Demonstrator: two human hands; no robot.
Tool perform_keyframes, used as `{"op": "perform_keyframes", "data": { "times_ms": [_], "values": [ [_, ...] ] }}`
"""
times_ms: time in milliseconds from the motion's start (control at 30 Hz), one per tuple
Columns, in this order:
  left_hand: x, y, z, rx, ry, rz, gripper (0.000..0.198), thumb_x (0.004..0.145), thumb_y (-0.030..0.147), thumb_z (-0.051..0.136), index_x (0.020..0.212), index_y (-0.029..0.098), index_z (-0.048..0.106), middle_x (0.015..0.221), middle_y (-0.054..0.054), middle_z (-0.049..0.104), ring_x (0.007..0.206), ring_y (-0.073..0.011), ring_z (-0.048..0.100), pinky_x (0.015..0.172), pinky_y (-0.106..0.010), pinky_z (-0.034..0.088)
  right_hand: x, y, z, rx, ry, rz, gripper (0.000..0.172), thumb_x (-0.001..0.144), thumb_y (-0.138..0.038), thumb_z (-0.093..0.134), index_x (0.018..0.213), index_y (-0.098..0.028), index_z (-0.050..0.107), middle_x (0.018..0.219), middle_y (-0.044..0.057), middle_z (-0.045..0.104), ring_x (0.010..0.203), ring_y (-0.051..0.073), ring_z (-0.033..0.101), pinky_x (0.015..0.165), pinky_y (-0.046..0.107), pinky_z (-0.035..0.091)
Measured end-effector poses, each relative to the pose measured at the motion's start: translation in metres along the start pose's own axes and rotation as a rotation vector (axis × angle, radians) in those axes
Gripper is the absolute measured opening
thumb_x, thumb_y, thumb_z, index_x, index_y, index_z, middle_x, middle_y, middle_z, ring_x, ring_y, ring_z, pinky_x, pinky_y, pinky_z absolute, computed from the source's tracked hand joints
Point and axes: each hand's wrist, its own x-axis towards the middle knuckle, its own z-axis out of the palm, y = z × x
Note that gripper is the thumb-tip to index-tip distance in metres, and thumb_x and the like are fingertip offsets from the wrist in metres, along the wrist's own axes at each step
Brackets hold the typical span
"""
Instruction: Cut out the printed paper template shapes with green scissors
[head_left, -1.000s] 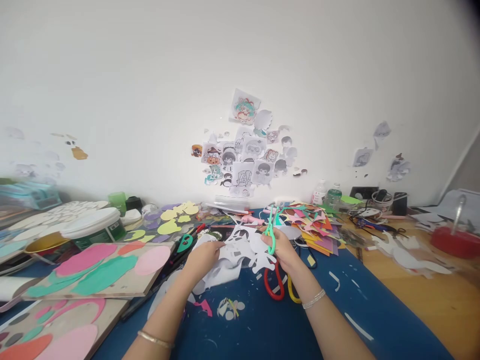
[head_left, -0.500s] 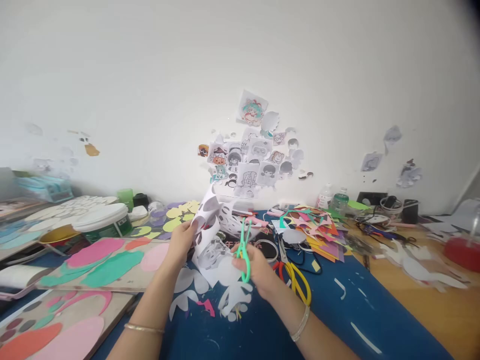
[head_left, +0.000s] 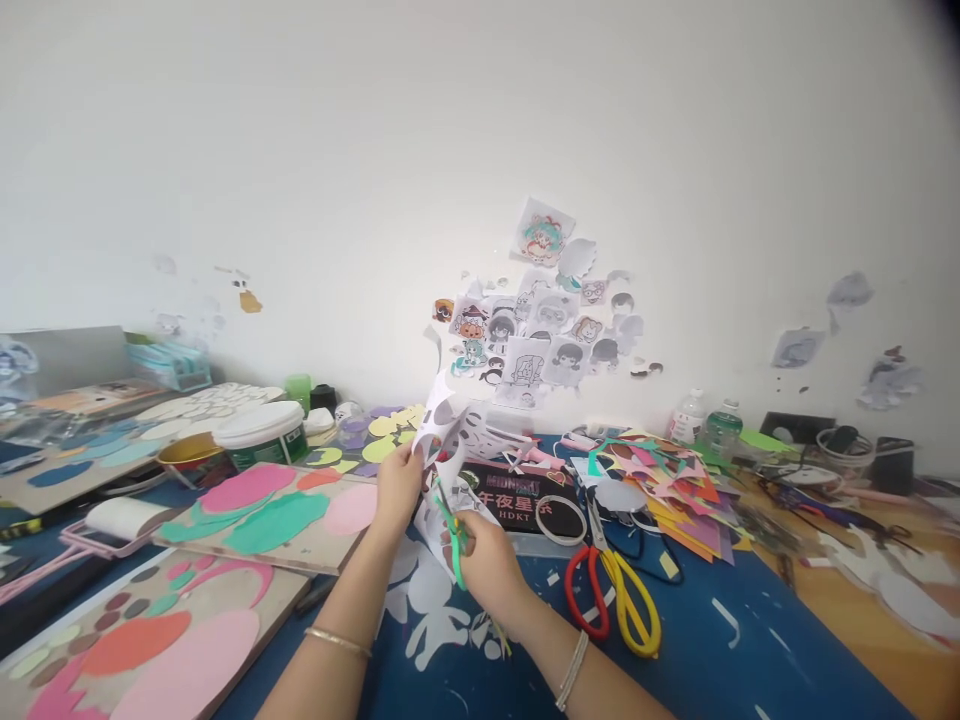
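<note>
My left hand [head_left: 400,484] pinches the edge of a white paper sheet [head_left: 448,425] full of cut-out holes, which curls upward from my fingers. My right hand [head_left: 484,560] is wrapped round green-handled scissors [head_left: 454,535], whose blades point up at the lower part of the sheet. Whether the blades are open or closed on the paper I cannot tell. Under my hands, white paper cut-outs [head_left: 435,625] and small scraps lie on the blue mat [head_left: 540,670]. Large scissors [head_left: 611,580] with one red and one yellow handle lie to the right of my right hand.
Boards with coloured paper ovals [head_left: 277,520] fill the left, beside a white-lidded tub [head_left: 259,430] and a lint roller [head_left: 124,520]. A black box with lettering [head_left: 517,500] lies behind my hands. Coloured paper scraps [head_left: 675,480] are heaped at right. Drawings [head_left: 544,235] hang on the wall.
The view has turned left and tilted slightly. My right hand with the green scissors has come closer to the left hand, and the blades now meet the paper sheet.
</note>
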Motion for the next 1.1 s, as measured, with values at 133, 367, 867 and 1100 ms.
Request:
{"op": "perform_keyframes", "data": {
  "times_ms": [133,367,867,1100],
  "values": [
    [-0.004,0.000,0.006,0.046,0.002,0.048,0.031,0.074,0.032,0.039,0.085,0.015,0.063,0.043,0.006,0.046,0.043,-0.0114,0.042,0.047,-0.020,0.032,0.009,0.004,-0.015,-0.015,0.172,-0.035,0.029,0.060,-0.017,0.060,0.088,-0.024,0.062,0.059,-0.001,0.059,0.049,0.016,0.049,0.050,0.025,0.037],
    [-0.008,-0.004,0.014,0.075,0.007,0.056,0.041,0.077,0.029,0.037,0.108,0.013,0.058,0.068,-0.002,0.064,0.048,-0.0119,0.048,0.053,-0.022,0.038,0.015,0.010,-0.056,0.251,0.361,-0.080,0.024,0.069,-0.026,0.057,0.091,-0.020,0.050,0.084,0.007,0.063,0.062,0.018,0.056,0.060,0.029,0.044],
    [-0.016,-0.006,0.028,0.110,0.046,0.127,0.058,0.070,0.007,0.040,0.127,0.018,0.040,0.107,-0.010,0.062,0.083,-0.0194,0.057,0.071,-0.027,0.042,0.016,-0.003,-0.078,0.258,0.552,-0.065,0.023,0.070,-0.035,0.059,0.085,-0.020,0.052,0.070,0.003,0.059,0.062,0.018,0.055,0.053,0.028,0.042],
    [-0.017,-0.006,0.031,0.104,0.127,0.102,0.059,0.069,0.006,0.035,0.127,0.018,0.039,0.102,-0.008,0.064,0.073,-0.0166,0.057,0.068,-0.027,0.043,0.006,-0.048,-0.091,0.537,0.669,-0.141,0.018,0.072,-0.033,0.057,0.080,-0.018,0.051,0.057,-0.002,0.053,0.046,0.010,0.041,0.044,0.022,0.033]
  ]
}}
